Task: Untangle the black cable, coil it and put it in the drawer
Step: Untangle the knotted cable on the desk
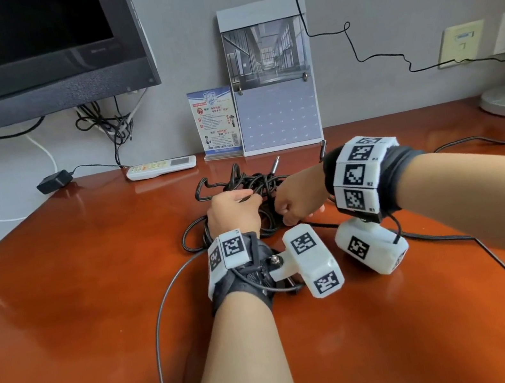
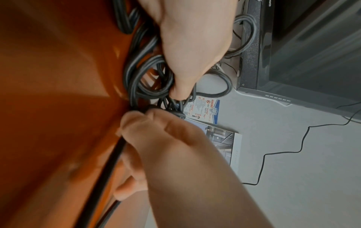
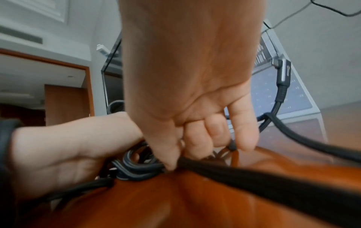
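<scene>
The orange-brown counter [image 1: 79,306] carries everything, with a dark monitor [image 1: 27,52] hanging over its far left corner. Against the grey wall stands a calendar [image 1: 273,86], and just left of it a small printed card [image 1: 215,123]. A white remote [image 1: 161,168] lies near the wall, left of the card, and a small black adapter [image 1: 53,181] sits further left at the counter's edge.

The black cable [image 1: 243,186] lies in a tangled heap at the middle of the counter, in front of the calendar, with loose loops spilling toward the person and two plug ends pointing up toward the wall.

The left hand [image 1: 233,213] rests on the heap, its grip closed around several strands. The right hand [image 1: 296,198] is just beside it, fingers curled, its grip pinching a strand of the same cable at the knot, as the right wrist view shows.
</scene>
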`<action>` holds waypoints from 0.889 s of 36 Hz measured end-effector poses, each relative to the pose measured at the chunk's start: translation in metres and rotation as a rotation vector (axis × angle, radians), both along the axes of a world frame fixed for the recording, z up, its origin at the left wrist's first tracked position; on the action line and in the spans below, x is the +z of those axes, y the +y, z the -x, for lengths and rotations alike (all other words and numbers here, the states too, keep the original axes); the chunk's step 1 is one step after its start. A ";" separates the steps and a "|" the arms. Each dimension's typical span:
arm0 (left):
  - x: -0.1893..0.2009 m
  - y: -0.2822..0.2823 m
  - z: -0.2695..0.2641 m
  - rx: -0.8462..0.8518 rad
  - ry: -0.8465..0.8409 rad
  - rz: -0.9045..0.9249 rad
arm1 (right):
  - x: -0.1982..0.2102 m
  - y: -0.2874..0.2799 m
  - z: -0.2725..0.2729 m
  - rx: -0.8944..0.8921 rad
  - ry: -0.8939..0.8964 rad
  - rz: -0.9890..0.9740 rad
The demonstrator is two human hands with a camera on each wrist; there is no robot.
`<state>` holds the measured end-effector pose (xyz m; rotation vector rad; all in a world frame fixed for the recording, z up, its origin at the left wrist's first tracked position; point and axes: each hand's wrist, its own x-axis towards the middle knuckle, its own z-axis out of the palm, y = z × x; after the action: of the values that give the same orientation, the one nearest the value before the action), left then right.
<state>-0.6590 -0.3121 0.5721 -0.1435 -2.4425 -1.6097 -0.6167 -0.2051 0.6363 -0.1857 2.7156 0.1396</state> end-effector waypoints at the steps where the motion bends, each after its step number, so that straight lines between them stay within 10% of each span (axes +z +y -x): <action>1: 0.000 0.000 0.000 0.001 0.003 0.008 | 0.002 0.001 -0.001 0.009 0.002 0.003; 19: 0.003 0.000 -0.006 -0.137 -0.005 0.120 | 0.014 0.024 -0.018 -0.012 -0.130 0.001; 25: 0.003 -0.001 -0.007 -0.158 0.002 0.121 | 0.008 0.037 0.011 -0.143 0.522 0.207; 32: 0.002 0.002 -0.004 -0.135 -0.010 0.103 | 0.005 0.033 0.028 -0.215 0.637 0.255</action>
<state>-0.6547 -0.3105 0.5740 -0.3241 -2.5744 -1.5393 -0.6450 -0.1720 0.6414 0.1010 3.3580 -0.2567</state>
